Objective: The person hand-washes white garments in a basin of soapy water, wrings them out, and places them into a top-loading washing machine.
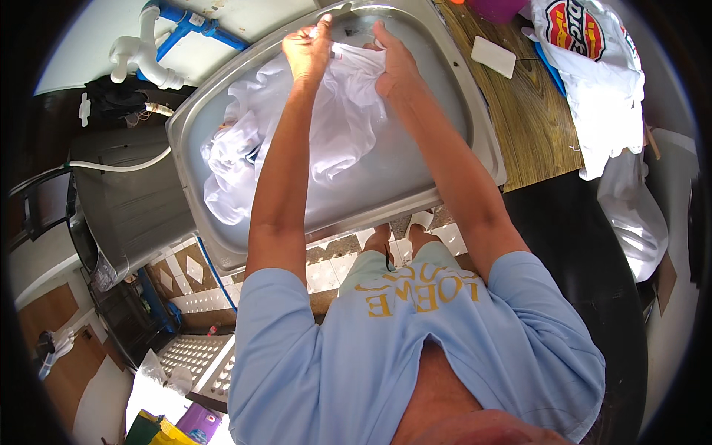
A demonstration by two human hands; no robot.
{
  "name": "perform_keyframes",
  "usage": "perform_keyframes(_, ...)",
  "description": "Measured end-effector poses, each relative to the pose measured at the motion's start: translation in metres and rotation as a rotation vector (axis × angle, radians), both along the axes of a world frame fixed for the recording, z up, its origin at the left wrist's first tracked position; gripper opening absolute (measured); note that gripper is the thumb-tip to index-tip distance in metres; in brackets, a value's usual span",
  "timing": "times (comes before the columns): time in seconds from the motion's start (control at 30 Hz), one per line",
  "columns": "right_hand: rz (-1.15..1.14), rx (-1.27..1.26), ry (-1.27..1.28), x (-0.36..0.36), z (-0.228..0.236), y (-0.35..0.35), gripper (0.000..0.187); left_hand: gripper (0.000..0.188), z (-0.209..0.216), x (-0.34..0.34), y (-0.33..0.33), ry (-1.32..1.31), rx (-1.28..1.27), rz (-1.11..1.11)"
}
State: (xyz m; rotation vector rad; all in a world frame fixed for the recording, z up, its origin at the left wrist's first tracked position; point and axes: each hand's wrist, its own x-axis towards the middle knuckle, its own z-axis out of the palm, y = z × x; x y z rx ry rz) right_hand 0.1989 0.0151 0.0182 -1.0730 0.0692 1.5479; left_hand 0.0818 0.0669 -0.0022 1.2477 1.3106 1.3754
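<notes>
A wet white garment (337,122) lies partly in cloudy water in a steel sink (475,104). Its upper edge is stretched between my two hands, above the far part of the sink. My left hand (308,53) pinches one end, thumb upward and fingers folded. My right hand (398,65) grips the other end, with its thumb pointing up. The rest of the cloth spreads bunched toward the left side of the sink. Dark and coloured patches show in its folds at the left.
Right of the sink is a wooden counter (530,119) holding a white rectangular block (493,57). A white printed shirt (604,96) drapes over its far right. White pipes and a tap (126,55) stick out at the upper left. A grey appliance (133,189) stands left of the sink.
</notes>
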Motion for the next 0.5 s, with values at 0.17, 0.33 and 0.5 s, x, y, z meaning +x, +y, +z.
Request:
perform_keyframes(0.17, 0.060, 0.340, -0.090, 0.056, -0.007, 0.026, 0.050, 0.052, 0.042, -0.041, -0.004, 0.061, 0.003, -0.229)
perform_keyframes(0.33, 0.076, 0.379, -0.189, 0.045, 0.027, 0.014, 0.046, 0.052, 0.055, -0.055, -0.017, 0.045, -0.008, -0.177)
perform_keyframes(0.5, 0.133, 0.442, -0.220, 0.049, 0.018, 0.025, 0.041, 0.053, 0.055, -0.060, -0.017, 0.008, 0.040, -0.128)
